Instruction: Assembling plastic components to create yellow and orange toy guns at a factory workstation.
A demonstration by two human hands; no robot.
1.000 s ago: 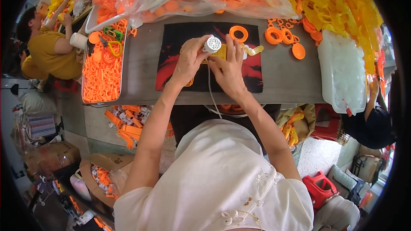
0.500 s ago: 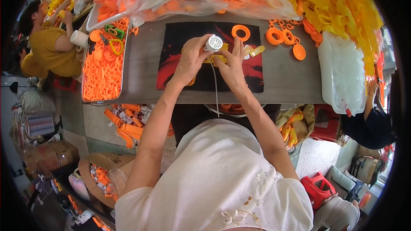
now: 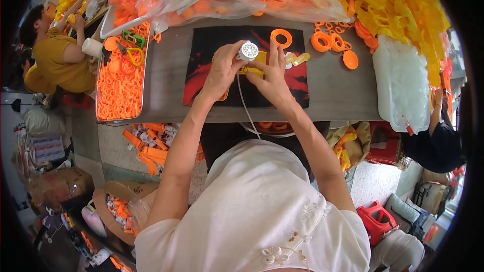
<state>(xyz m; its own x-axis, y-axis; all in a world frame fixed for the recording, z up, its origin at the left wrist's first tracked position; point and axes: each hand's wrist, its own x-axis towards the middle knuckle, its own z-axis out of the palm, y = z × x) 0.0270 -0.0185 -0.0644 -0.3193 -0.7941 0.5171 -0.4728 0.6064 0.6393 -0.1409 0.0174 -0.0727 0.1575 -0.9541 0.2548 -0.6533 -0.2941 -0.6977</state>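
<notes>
My left hand (image 3: 222,73) is closed around a small white round part (image 3: 248,51) with an openwork pattern on its face. A thin white cord (image 3: 245,102) runs from beneath it toward my lap. My right hand (image 3: 273,78) is beside it, fingers apart, two of them stretched up toward an orange ring (image 3: 281,38). One right fingertip points at the white part's underside; whether it touches is unclear. Under my hands, yellow translucent pieces (image 3: 255,71) lie on a black and red mat (image 3: 201,45), partly hidden. More small pale yellow pieces (image 3: 301,60) lie right of my right hand.
A tray of small orange parts (image 3: 119,95) stands left, with scissors (image 3: 135,56) on top. Orange rings (image 3: 321,42) and a translucent white bin (image 3: 401,85) are to the right. Plastic bags (image 3: 227,0) and yellow parts (image 3: 393,0) line the back. Another person (image 3: 63,53) works at left.
The white part has shifted slightly left and tilted in my left hand. The cord's upper end has swung left. My right hand's fingers have drawn slightly left, with the stretched ones closer together.
</notes>
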